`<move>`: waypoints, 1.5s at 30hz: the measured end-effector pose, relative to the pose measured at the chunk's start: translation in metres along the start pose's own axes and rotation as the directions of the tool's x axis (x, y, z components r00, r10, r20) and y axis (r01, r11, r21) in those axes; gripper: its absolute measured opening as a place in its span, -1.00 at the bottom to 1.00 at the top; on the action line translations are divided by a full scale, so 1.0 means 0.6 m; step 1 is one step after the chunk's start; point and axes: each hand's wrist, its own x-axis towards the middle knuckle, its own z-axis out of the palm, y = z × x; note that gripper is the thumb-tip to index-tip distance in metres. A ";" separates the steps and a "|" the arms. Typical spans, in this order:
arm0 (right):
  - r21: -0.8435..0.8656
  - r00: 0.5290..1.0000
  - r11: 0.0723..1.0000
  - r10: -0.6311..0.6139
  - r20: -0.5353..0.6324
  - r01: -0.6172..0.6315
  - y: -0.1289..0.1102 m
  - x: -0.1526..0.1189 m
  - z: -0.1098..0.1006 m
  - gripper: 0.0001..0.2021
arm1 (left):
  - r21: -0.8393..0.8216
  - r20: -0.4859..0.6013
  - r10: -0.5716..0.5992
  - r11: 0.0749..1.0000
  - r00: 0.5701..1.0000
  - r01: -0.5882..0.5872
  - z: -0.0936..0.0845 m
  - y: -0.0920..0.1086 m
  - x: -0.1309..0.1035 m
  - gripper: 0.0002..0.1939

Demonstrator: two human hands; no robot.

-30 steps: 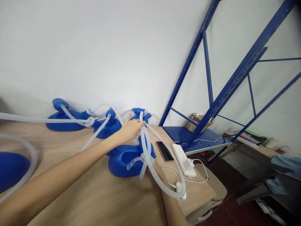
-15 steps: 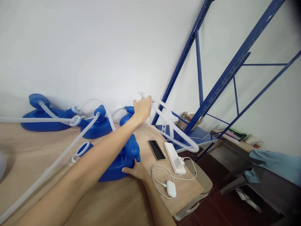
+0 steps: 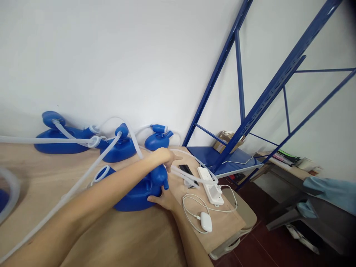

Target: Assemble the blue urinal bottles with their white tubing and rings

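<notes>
A blue urinal bottle [image 3: 130, 202] lies on the table in front of me, its blue spout [image 3: 159, 175] turned to the right. My right hand [image 3: 164, 200] grips the bottle's right end, thumb on the near side. Above the spout, my left hand [image 3: 167, 158] is bent downward with one finger pointing right. From under its fingers a white tube [image 3: 200, 180] loops out over the phone and power strip. The left fingertips are partly hidden, and the left forearm covers part of the bottle. An open white-rimmed neck [image 3: 101, 173] shows at the bottle's left.
More blue urinal bottles [image 3: 59, 142] with tubes stand along the wall. A phone [image 3: 185, 169], a power strip [image 3: 214, 199] and a white charging case [image 3: 206, 222] with its cable lie on the right of the table [image 3: 116, 237]. Beyond is a blue metal rack [image 3: 219, 70].
My left hand has come down from near the wall to the bottle's spout, bringing the tube down across the phone. My right hand keeps its hold on the bottle.
</notes>
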 end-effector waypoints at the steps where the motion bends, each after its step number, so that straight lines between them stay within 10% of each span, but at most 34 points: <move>1: -0.020 1.000 1.000 -0.008 -0.006 0.008 0.000 -0.001 -0.001 0.12 | 0.000 0.021 0.018 1.000 1.000 -0.018 -0.012 -0.009 -0.021 -0.48; 8: -0.051 0.997 0.998 0.025 -0.074 -0.029 0.004 -0.006 0.000 0.10 | -0.081 -0.176 0.063 0.994 0.982 -0.078 -0.090 -0.099 -0.255 -0.60; 15: 0.151 0.974 0.981 0.144 -0.177 -0.118 -0.001 0.000 0.019 -0.13 | -0.080 -0.230 -0.128 0.990 0.965 0.112 0.032 -0.210 -0.417 -0.60; 22: 0.175 0.965 0.969 0.203 -0.164 -0.174 -0.011 -0.006 0.025 -0.18 | -0.299 -0.379 -0.323 0.929 0.867 0.216 0.069 -0.227 -0.433 -0.58; 28: 0.159 0.972 0.971 0.199 -0.123 -0.178 0.014 -0.014 0.014 -0.25 | -0.507 -0.042 -0.224 0.844 0.974 0.173 0.041 -0.219 -0.428 -0.45; 36: 0.154 0.967 0.971 0.208 -0.147 -0.185 0.050 -0.016 -0.004 -0.07 | -0.767 0.158 -0.153 0.603 0.975 0.219 0.018 -0.204 -0.446 -0.35; 45: 0.191 0.965 0.964 0.215 -0.147 -0.186 0.032 -0.021 -0.017 -0.04 | -0.371 -0.139 -0.502 0.826 0.854 0.425 0.067 -0.237 -0.424 -0.54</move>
